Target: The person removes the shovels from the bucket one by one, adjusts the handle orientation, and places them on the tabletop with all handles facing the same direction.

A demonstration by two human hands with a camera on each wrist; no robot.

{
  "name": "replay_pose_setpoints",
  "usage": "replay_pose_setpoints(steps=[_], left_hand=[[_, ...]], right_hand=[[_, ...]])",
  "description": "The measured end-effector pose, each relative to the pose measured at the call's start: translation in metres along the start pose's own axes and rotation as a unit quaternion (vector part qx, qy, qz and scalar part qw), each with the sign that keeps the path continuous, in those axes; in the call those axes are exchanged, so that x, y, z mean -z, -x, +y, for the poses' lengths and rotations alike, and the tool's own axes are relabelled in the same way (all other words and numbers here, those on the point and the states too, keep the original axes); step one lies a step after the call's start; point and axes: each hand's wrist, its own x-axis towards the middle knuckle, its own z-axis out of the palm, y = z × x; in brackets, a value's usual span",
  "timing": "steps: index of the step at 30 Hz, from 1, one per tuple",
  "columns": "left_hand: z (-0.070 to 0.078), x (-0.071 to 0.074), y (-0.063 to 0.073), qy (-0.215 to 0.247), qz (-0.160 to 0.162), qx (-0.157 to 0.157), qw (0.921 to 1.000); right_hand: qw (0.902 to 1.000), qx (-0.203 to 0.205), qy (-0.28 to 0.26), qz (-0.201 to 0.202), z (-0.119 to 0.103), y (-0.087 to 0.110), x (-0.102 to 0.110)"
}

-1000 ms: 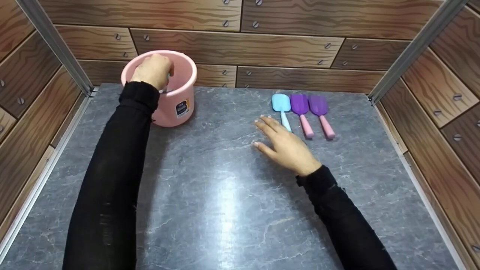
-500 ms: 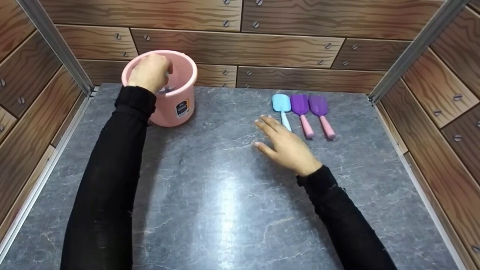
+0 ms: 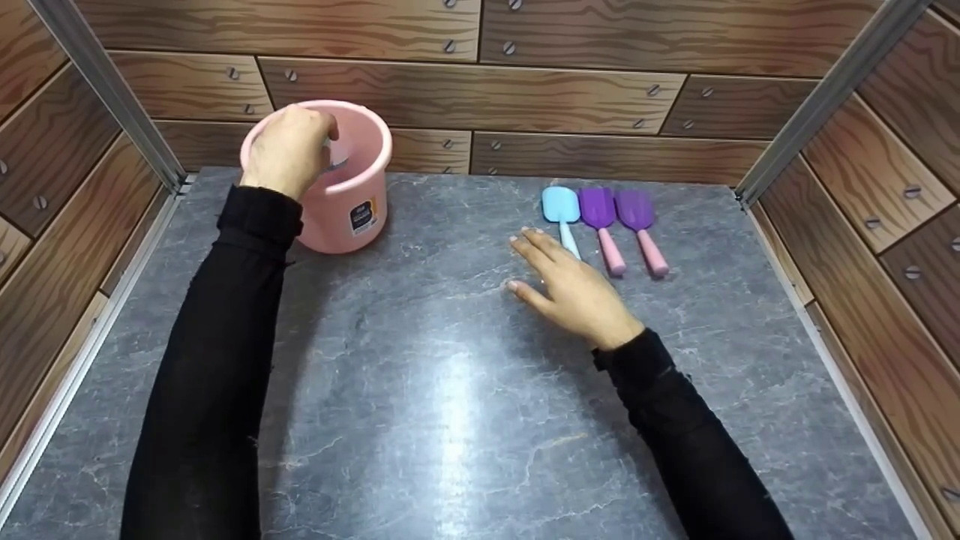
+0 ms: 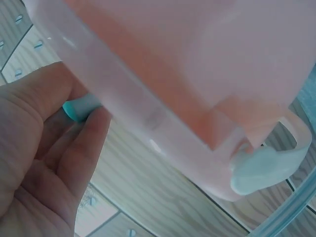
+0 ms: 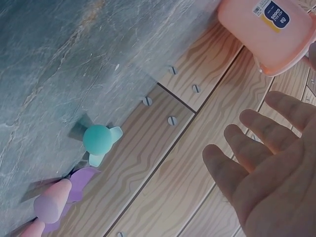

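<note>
- One round pink plastic bucket (image 3: 341, 187) stands upright at the far left of the grey marble-pattern table (image 3: 450, 390), close to the wooden back wall (image 3: 525, 97). It has one small label on its front side.
- The left hand (image 3: 289, 150) is over the near left part of the bucket rim. Its fingers (image 4: 81, 148) are curled and pinch one thing with a teal handle end (image 4: 79, 107) at the rim; in the head view a bit of pale blue shows beside the thumb, inside the bucket. What the thing is below the rim I cannot tell.
- The right hand (image 3: 574, 289) lies flat on the table near the middle, palm down. Its fingers (image 5: 256, 143) are straight and a little spread, and they hold nothing.
- Just beyond the right fingertips lie three small plastic spatulas in one row, heads toward the back wall, handles toward the person.
- First is one light blue spatula with a light blue handle (image 3: 562, 214); its handle end is just beside the right hand.
- Then two purple spatulas with pink handles: the first purple spatula (image 3: 602, 221) in the middle, the second purple spatula (image 3: 641, 225) at the right end.
- The three spatulas lie close side by side, well apart from the bucket.
</note>
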Motion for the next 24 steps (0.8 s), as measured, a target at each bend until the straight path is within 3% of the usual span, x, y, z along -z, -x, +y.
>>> replay_pose_setpoints(steps=[5,12,24], left_hand=[[0.003,0.004,0.005,-0.019,0.031,0.011,0.9993],[0.012,0.010,0.012,-0.014,0.048,0.037,0.9980],[0.027,0.013,0.027,-0.003,0.126,0.007,0.9920]], right_hand=[[1.0000,-0.002,0.001,0.000,0.000,0.000,0.001],[1.0000,-0.001,0.001,0.001,0.000,0.001,0.001],[1.0000,0.003,-0.002,0.009,0.002,0.002,0.001]])
